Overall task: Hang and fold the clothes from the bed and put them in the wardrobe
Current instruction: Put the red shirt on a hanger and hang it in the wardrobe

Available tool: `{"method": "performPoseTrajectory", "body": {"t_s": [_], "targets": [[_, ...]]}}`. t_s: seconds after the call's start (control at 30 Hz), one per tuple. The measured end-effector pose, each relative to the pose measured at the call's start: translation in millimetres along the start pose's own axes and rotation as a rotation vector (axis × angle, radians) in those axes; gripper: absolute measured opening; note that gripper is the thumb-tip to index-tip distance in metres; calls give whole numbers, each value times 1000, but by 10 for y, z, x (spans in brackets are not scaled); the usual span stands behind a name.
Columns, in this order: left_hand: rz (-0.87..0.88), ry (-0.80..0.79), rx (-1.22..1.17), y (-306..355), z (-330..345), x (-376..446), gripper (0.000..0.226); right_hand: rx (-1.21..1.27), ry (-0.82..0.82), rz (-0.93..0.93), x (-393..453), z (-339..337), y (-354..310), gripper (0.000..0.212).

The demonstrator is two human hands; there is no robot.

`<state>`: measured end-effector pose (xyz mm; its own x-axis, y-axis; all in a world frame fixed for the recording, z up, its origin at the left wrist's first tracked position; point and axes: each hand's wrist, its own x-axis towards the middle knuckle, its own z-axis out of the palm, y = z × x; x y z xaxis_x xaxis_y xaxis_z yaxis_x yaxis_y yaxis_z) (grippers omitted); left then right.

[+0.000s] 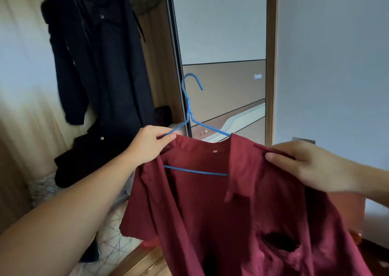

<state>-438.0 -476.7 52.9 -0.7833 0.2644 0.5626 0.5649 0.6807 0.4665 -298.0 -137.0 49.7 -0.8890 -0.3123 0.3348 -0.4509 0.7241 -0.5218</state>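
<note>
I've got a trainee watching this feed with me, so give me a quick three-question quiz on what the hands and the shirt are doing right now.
1. True or false: the blue hanger is already hooked on the wardrobe rail.
2. Which hand pinches the red shirt together with a hanger arm? A) left hand B) right hand C) neither
3. Fill in: the garment already hanging in the wardrobe is a dark ____.

Key
1. False: its hook is free in the air in front of the mirror door.
2. A: the left hand grips the collar and hanger arm; the right hand pinches only the shirt's other shoulder.
3. coat
</note>
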Motion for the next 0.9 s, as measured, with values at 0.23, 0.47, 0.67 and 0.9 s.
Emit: {"method": "performPoseTrajectory", "body": {"t_s": [0.23, 0.47, 0.67, 0.9], "targets": [[-153, 290, 28, -38, -488, 55, 45, 193, 157, -32, 703, 9, -696, 44], [33, 468, -154, 648, -1058, -54, 37, 292, 224, -65, 1697, -39, -1584, 41], [80, 303, -26, 723, -1454, -215, 85, 551, 262, -117, 2480, -49, -2581, 35], [11, 423, 158, 353, -1957, -47, 112, 672, 329, -176, 3185, 34, -3686, 24]]}}
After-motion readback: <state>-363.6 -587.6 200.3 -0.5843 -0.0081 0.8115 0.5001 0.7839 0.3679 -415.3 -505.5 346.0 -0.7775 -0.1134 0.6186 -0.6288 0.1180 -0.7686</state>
